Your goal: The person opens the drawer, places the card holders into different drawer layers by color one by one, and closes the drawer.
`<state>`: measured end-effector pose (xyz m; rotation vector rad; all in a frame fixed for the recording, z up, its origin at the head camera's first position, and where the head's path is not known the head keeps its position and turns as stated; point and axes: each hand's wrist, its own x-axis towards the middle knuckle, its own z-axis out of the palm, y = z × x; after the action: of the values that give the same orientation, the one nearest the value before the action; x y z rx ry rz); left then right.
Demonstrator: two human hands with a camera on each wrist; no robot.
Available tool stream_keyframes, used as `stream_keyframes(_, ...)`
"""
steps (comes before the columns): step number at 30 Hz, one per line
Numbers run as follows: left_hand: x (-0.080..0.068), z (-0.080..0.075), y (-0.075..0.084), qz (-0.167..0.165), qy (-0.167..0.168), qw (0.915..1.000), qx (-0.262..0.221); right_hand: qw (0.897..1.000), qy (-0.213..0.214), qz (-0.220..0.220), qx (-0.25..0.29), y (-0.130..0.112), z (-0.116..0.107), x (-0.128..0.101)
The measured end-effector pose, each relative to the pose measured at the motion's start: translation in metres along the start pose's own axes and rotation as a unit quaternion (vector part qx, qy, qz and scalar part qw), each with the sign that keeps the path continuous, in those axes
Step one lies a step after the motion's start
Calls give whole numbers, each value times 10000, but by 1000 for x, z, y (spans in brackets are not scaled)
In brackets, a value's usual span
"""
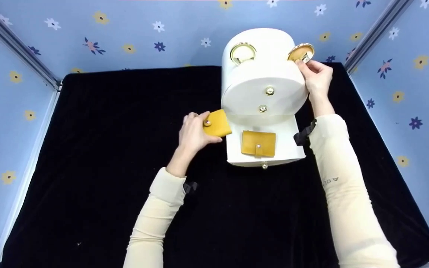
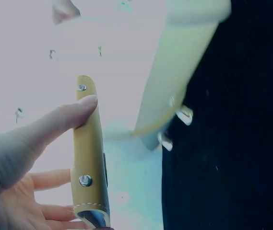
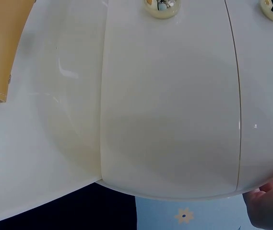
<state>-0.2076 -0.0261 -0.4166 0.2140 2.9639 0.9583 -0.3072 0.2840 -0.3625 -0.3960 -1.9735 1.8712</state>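
Observation:
My left hand [image 1: 193, 132] grips a yellow snap-tab wallet [image 1: 217, 123] beside the left of a white drawer cabinet [image 1: 263, 70]. In the left wrist view, the thumb presses on the wallet's narrow edge [image 2: 89, 143], with the other fingers on its far side. A second, mustard wallet [image 1: 258, 143] lies flat in the cabinet's pulled-out bottom drawer [image 1: 289, 149]; part of it shows in the right wrist view. At the cabinet's upper right, my right hand [image 1: 318, 80] pinches the lower edge of a gold-rimmed round ear [image 1: 301, 52]. Some right fingers are hidden behind it.
A matching gold-rimmed ear [image 1: 242, 54] stands at the cabinet's upper left. Gold knobs [image 1: 269, 91] mark the drawer fronts. Black cloth [image 1: 125, 149] covers the table, and flowered blue panels [image 1: 143, 33] enclose it at the back and sides.

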Motion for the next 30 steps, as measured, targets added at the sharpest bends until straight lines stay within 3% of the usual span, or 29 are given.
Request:
stream_keyframes(13, -12, 22, 28, 406, -117, 9989, -214, 9998, -13, 142, 149, 0, 0, 1)
stream_keyframes(30, -7, 50, 67, 640, -444, 9969, -54, 9998, 11, 113, 132, -1, 0, 0)
